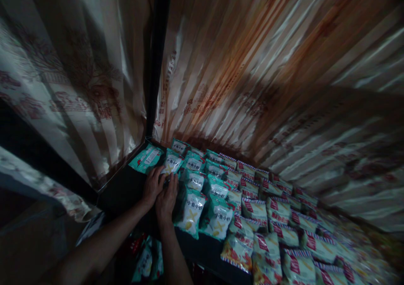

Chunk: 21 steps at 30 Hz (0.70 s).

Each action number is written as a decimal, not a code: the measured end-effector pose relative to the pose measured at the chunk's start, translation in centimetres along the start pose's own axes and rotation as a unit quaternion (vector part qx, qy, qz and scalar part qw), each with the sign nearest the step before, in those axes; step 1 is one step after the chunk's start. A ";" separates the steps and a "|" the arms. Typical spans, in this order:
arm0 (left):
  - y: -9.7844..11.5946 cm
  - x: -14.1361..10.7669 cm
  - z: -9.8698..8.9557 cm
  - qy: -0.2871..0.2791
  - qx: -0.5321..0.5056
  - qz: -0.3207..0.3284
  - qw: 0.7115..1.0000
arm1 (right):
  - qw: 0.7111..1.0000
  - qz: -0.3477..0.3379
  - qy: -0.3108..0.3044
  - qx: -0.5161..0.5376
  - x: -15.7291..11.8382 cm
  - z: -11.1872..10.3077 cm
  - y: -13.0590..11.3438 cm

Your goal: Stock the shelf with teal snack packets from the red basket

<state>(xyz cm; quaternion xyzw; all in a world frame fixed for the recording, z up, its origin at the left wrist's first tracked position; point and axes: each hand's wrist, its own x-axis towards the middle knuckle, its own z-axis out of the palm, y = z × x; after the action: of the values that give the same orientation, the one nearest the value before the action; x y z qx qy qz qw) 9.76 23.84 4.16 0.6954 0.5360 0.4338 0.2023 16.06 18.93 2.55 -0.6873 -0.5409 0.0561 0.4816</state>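
Note:
A teal-and-white snack bag (172,162) leans at the left end of the rows, toward the back of the dark shelf. My left hand (153,185) grips its lower left side, fingers curled. Close beside it, my right hand (167,196) has its fingers closed at the bag's lower edge; the fingertips are partly hidden in the dim light. Just left of my hands, another teal bag (146,159) lies flat with a white label up. To the right, several matching teal bags (191,211) stand in front-to-back rows.
Red-and-white snack bags (279,209) with striped edges fill the shelf to the right. Printed plastic curtains (221,75) hang behind and at the left, meeting at a dark upright post (156,58). More teal bags (147,259) are below the black shelf (121,192).

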 end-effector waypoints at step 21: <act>-0.1 -0.1 0.0 -0.006 0.084 0.013 0.996 | 0.999 -0.030 -0.014 0.001 -3.0 -1.4 -1.6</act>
<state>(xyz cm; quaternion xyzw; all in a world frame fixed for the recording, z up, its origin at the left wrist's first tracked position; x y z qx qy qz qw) 9.67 23.82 4.03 0.7195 0.5604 0.3855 0.1406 14.53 15.61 3.12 -0.6699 -0.5675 0.0516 0.4760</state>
